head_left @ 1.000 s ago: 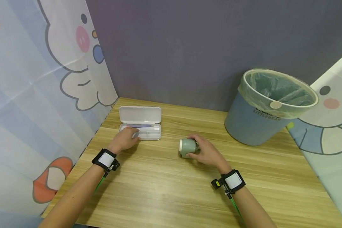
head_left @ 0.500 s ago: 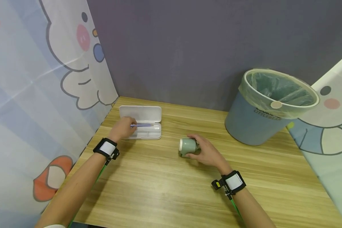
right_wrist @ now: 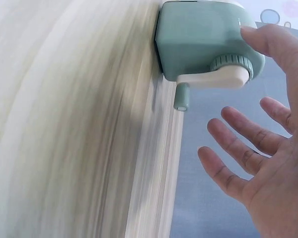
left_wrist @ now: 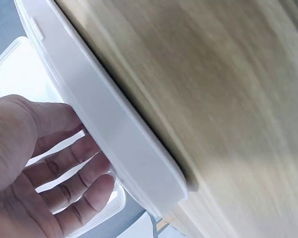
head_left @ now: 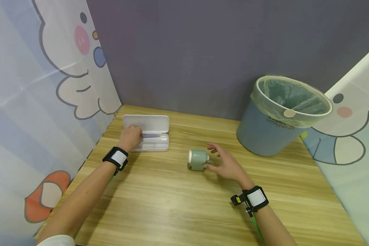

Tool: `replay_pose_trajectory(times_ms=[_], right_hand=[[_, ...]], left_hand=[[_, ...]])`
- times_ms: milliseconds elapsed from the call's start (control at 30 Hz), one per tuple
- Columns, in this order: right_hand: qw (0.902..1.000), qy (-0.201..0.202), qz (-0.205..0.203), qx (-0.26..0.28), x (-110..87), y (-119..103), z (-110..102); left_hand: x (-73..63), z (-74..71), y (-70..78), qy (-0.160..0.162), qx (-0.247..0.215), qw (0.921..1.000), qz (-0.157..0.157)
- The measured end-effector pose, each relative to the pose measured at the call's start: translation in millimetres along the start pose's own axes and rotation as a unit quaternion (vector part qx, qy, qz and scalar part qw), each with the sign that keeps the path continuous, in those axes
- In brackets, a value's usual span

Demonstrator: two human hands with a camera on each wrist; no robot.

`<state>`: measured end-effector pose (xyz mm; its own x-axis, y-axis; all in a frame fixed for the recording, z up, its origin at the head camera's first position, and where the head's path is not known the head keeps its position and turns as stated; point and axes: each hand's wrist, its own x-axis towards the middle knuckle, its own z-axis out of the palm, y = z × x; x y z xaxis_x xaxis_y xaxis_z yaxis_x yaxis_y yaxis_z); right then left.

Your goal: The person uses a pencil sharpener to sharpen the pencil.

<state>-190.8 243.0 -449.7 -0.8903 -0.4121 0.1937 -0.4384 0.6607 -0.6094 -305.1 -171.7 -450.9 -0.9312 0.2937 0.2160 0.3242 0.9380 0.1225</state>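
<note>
A white pencil case [head_left: 146, 149] lies with its lid raised at the back left, with a blue-purple pencil [head_left: 151, 135] in its long rear compartment. My left hand [head_left: 130, 137] reaches into the left end of the case, over one end of the pencil. In the left wrist view the case wall hides its fingertips, so I cannot tell whether they pinch the pencil. Mid-table sits a green hand-crank pencil sharpener [head_left: 198, 160], its cream crank [right_wrist: 216, 78] facing right. My right hand [head_left: 227, 165] is beside it, fingers spread, thumb tip overlapping the sharpener's body.
A blue bin [head_left: 264, 126] with a plastic liner stands at the back right of the wooden table [head_left: 178, 205]. A grey panel [head_left: 178, 58] rises behind the table. Printed cartoon sheets hang at the left and right sides.
My left hand has shifted back and inward over the pencil's end. My right hand's fingers have spread and come away from the sharpener. The head view has turned slightly right.
</note>
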Motion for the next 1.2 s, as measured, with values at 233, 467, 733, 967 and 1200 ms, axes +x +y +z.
replay_pose_trajectory(times_ms=[233,467,733,967,1200], right_hand=[[0.9998,0.008,-0.021,0.002,-2.5,5.9,0.7],[0.9998,0.009,-0.009,0.013,-5.5,7.3,4.8],[0.9999,-0.003,-0.015,0.007,-3.2,7.1,2.8],[0.9999,-0.002,-0.008,0.014,-2.3,6.1,-2.0],[0.9999,-0.006,-0.007,0.006,0.3,1.4,-4.2]], left_hand=[[2.1,4.6,-1.8,-0.007,-0.003,0.9998,-0.017],[0.5,8.8,-3.6,-0.016,-0.023,0.9996,0.005],[-5.5,5.0,-6.5,0.019,-0.040,0.9981,0.044],[-11.7,-9.8,4.5,0.056,-0.065,0.9951,0.049],[-25.2,-15.7,22.8,0.081,-0.151,0.9838,0.051]])
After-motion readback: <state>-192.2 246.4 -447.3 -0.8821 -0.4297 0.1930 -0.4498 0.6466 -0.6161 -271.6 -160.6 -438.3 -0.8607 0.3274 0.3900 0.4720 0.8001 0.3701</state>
